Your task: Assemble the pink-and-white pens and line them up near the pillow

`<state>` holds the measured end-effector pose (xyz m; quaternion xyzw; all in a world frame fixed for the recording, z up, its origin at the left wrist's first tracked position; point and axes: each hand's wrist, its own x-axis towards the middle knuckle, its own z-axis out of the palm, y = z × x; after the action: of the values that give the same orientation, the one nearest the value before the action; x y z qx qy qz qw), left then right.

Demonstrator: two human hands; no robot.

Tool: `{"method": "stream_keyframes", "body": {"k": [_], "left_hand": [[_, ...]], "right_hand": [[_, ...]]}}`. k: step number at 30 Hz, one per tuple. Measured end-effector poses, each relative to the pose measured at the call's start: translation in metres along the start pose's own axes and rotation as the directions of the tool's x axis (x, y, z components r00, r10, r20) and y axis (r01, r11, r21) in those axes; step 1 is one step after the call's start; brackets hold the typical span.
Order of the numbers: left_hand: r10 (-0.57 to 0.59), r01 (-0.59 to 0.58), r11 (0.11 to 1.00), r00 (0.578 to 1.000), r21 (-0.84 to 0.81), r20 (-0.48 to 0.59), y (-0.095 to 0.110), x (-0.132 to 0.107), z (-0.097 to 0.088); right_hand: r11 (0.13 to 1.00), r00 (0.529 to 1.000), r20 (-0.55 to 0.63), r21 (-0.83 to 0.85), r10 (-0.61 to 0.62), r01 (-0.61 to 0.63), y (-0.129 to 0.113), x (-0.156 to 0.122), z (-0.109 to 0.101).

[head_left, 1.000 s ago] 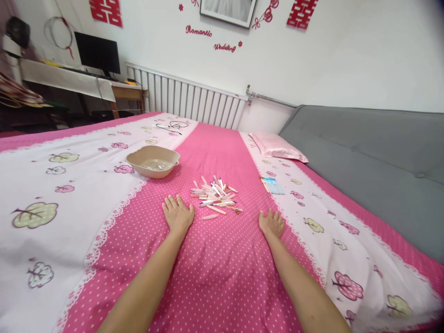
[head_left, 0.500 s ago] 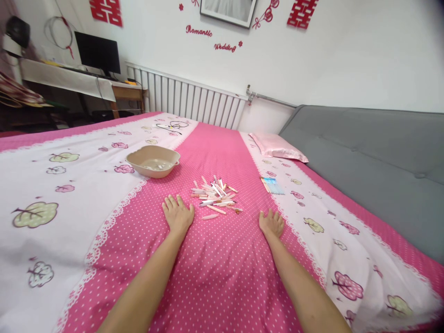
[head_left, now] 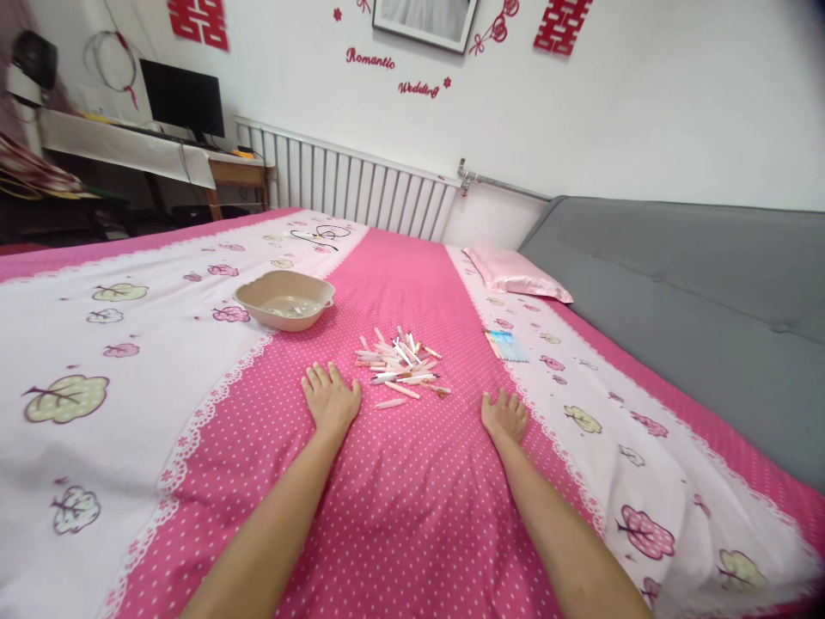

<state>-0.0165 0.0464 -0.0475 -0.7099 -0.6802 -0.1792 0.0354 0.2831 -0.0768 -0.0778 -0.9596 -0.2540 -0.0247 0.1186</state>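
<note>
Currently left hand [head_left: 331,398], right hand [head_left: 505,417] lie spread, empty; pen heap [head_left: 400,364] untouched mid-frame, neat pen row [head_left: 508,345] centre-right.

On the far side we see a white wall [head_left: 284,64], its red "Romantic Wedding" lettering [head_left: 370,59] beneath a framed picture [head_left: 425,24] and above a radiator [head_left: 348,179]. At far left stands a desk [head_left: 233,174] with a black monitor [head_left: 181,99]; at right, a grey headboard [head_left: 683,292].

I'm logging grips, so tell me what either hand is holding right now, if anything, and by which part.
Nothing is held: the left hand and right hand rest palm-down on the bedspread, apart from the pile of pens.
</note>
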Motion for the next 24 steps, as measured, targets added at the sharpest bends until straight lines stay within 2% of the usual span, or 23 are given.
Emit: {"method": "stream_keyframes", "body": {"k": [24], "left_hand": [[-0.004, 0.004, 1.000, 1.000, -0.029, 0.008, 0.0006, -0.0007, -0.0027]], "right_hand": [[1.000, 1.000, 0.020, -0.004, 0.001, -0.001, -0.0009, -0.0009, -0.0022]]}}
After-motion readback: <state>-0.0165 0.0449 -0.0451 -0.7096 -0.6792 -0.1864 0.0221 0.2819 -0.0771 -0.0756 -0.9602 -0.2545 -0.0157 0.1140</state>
